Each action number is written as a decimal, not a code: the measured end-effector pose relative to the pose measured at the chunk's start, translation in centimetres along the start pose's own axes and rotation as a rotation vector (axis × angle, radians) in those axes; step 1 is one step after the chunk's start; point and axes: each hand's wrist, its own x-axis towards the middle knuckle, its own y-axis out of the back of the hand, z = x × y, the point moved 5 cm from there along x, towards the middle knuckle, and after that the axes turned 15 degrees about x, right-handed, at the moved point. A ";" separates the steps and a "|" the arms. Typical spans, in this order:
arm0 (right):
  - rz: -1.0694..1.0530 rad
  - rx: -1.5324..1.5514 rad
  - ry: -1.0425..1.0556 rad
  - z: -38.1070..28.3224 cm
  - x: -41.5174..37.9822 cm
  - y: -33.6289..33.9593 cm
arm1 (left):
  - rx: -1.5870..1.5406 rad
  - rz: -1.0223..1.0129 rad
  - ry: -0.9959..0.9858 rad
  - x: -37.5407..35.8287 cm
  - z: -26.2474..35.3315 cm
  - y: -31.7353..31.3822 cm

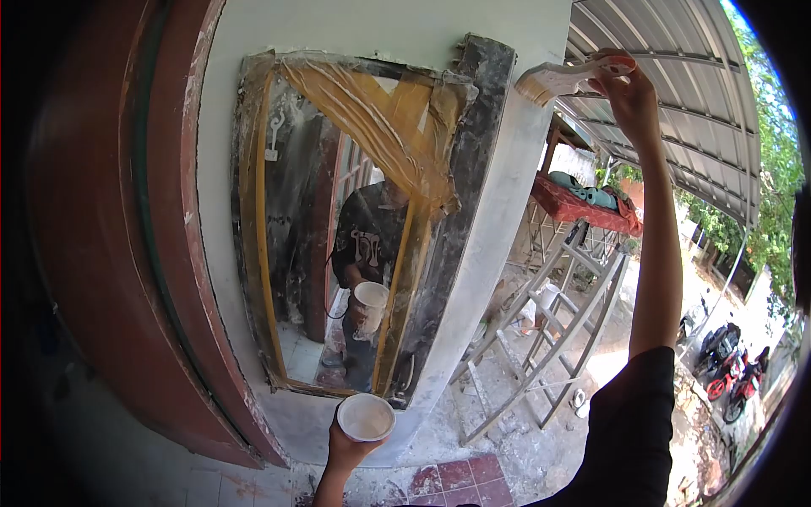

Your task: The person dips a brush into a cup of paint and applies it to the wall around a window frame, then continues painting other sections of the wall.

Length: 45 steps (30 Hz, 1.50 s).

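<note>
Raised at the upper right, my right hand (632,97) is closed round the handle of a wide paintbrush (545,82). The bristles point left, at the edge of the pale wall (405,21). Low in the middle, my left hand (348,449) grips a white cup (366,419) from below and the side. Whitish paint or paste shows inside the cup. Just above it hangs a mirror (304,245) in a dark frame, with yellowish tape and wrinkled plastic (363,118) over its edges. My body and the cup are reflected in the glass.
A metal stepladder (549,321) stands spread on the right. Behind it is a table with a red cover (583,203) and a teal item on top. Motorbikes (731,367) are parked far right. A brown door frame (165,253) curves along the left. White splashes mark the floor.
</note>
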 end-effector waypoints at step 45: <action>-0.161 -0.327 -0.166 -5.6 -22.5 -7.0 | -0.056 -0.002 0.065 0.2 2.9 0.9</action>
